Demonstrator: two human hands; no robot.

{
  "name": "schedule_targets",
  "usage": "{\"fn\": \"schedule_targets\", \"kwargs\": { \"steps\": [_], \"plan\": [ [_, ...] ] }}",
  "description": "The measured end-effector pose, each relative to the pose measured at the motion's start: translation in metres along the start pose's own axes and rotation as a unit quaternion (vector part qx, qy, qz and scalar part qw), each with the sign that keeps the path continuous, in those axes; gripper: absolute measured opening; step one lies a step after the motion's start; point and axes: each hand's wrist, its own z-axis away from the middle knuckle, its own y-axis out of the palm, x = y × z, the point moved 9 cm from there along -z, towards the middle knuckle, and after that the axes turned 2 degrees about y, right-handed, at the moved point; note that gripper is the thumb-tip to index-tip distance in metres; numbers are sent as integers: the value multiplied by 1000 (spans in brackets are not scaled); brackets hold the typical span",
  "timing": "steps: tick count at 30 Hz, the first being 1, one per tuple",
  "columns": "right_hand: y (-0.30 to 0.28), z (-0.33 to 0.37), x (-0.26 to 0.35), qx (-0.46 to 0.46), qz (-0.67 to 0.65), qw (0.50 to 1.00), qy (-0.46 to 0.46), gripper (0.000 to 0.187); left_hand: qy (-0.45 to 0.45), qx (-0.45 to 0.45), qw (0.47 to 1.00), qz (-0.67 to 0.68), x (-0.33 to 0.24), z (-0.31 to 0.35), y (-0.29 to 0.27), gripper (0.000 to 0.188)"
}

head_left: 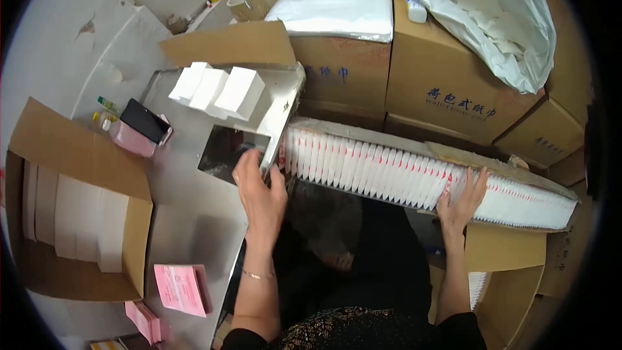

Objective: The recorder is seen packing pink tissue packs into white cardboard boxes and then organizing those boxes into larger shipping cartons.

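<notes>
A long row of slim white packets [363, 159] with red marks stands on edge in a narrow cardboard trough [402, 133]. My right hand [461, 201] lies across the row toward its right part, fingers stretched out over the packets. At the row's left end, my left hand [258, 185] hovers by the metal table's edge, beside a dark square opening [220, 155]. Its fingers are slightly bent, thumb apart, and no object shows in them. Three white blocks [238, 94] sit on the metal table [194, 220] beyond the opening.
An open carton [137, 246] of white stacks lies at the left. Pink packs [178, 290] and a black phone [146, 121] rest on the table. Large cartons [440, 71] line the back, with a white plastic bag [483, 13] on top. Another open carton [508, 246] is below right.
</notes>
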Motion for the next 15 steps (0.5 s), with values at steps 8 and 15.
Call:
{"fn": "schedule_targets", "kwargs": {
  "steps": [8,15],
  "plan": [
    [8,1,-3,-8,-32,999,29,70,-314,262,872,268,122,-23,81,26],
    [13,9,-6,-8,-25,999,39,68,-389,329,803,308,136,-27,116,24]
  ]
}}
